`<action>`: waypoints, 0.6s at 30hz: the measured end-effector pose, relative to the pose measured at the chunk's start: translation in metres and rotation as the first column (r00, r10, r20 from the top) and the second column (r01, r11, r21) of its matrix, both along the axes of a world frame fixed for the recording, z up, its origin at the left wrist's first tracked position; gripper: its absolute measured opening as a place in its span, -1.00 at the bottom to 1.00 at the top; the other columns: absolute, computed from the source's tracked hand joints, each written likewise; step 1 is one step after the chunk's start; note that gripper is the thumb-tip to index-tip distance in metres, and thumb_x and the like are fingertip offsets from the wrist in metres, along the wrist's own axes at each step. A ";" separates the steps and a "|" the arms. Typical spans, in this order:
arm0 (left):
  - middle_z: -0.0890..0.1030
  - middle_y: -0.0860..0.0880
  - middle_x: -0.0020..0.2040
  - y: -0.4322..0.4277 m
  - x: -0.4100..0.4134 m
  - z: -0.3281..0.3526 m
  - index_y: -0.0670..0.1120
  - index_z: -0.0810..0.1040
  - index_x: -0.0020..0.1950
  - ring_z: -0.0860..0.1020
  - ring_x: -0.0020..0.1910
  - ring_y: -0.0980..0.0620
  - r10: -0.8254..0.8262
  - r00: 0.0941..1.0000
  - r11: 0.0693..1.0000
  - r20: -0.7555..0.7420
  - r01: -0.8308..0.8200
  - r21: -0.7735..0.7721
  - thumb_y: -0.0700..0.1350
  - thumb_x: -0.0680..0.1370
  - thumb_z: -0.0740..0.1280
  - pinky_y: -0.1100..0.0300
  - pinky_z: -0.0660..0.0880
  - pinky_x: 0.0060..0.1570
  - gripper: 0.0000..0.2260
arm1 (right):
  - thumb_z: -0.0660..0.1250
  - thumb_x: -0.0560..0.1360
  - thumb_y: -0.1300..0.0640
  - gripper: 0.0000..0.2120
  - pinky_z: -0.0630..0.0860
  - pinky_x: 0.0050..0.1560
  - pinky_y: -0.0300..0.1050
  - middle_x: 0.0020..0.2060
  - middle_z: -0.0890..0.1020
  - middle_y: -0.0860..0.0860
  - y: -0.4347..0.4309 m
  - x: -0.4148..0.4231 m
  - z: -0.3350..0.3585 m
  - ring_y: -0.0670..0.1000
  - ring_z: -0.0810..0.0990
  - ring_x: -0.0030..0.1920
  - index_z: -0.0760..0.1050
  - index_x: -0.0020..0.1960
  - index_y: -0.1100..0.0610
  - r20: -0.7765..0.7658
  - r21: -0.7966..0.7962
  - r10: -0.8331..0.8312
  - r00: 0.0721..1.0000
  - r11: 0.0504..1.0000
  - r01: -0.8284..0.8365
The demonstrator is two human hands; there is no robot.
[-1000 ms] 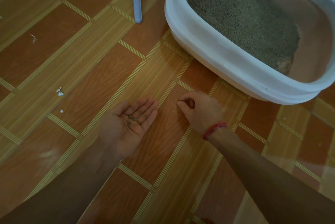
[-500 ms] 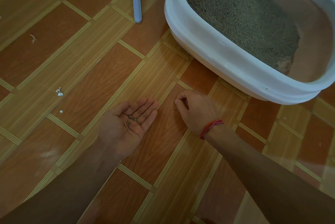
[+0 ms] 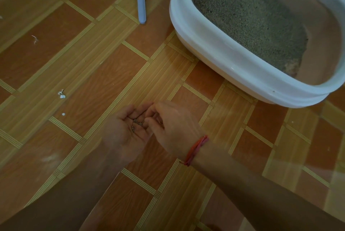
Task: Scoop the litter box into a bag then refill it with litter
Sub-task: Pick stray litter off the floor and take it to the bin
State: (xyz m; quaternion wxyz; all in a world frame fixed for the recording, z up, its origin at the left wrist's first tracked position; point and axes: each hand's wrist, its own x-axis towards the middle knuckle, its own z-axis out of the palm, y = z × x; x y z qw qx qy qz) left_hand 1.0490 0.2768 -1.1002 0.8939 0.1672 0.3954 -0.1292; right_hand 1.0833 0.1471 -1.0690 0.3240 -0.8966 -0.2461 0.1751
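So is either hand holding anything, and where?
The left hand cups a few litter grains in its palm. The right hand has its fingers pinched over them; any grain there cannot be told.

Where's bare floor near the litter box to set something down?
Bare floor lies between the scoop, the litter box, the left hand and the right hand. Another mostly bare patch lies below the litter box, beside the right forearm. White scraps litter the left.
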 end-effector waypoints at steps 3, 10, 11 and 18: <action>0.68 -0.23 -0.07 0.000 0.000 0.000 -0.32 0.62 0.00 0.70 -0.10 -0.12 0.007 1.000 1.000 -0.008 -0.007 0.012 -0.06 0.67 0.07 0.05 0.65 -0.13 -0.57 | 0.30 0.55 0.05 -0.96 0.51 -0.11 -0.14 -0.17 0.47 -0.20 -0.003 0.003 -0.002 -0.15 0.49 -0.13 0.52 -0.04 -0.01 0.040 0.002 -0.014 0.999 1.000 0.014; 0.66 -0.29 0.11 0.000 0.001 0.005 -0.34 0.58 0.08 0.67 0.06 -0.22 0.022 0.999 0.999 -0.050 -0.021 0.024 -0.08 0.68 0.08 -0.17 0.55 0.08 -0.61 | 0.29 0.57 0.01 -0.91 0.41 -0.18 -0.24 -0.32 0.39 -0.27 -0.047 0.042 -0.020 -0.21 0.39 -0.24 0.58 -0.04 -0.04 0.107 -0.191 -0.200 0.974 0.957 0.218; 0.65 -0.29 0.11 -0.001 0.001 0.005 -0.35 0.61 0.04 0.66 0.07 -0.22 0.024 0.998 1.000 -0.051 -0.023 0.020 -0.08 0.68 0.08 -0.17 0.55 0.07 -0.59 | 0.30 0.57 0.01 -0.91 0.36 -0.22 -0.27 -0.32 0.37 -0.27 -0.052 0.046 -0.024 -0.21 0.37 -0.27 0.58 -0.02 -0.05 0.097 -0.214 -0.217 0.971 0.949 0.233; 0.65 -0.29 0.11 0.000 0.002 0.003 -0.35 0.70 -0.13 0.66 0.06 -0.22 0.020 0.999 1.000 -0.042 -0.020 0.007 -0.08 0.68 0.07 -0.16 0.56 0.06 -0.50 | 0.29 0.57 0.01 -0.90 0.27 -0.26 -0.32 -0.32 0.36 -0.25 -0.058 0.052 -0.037 -0.24 0.34 -0.29 0.59 -0.02 -0.05 0.108 -0.230 -0.252 0.962 0.935 0.271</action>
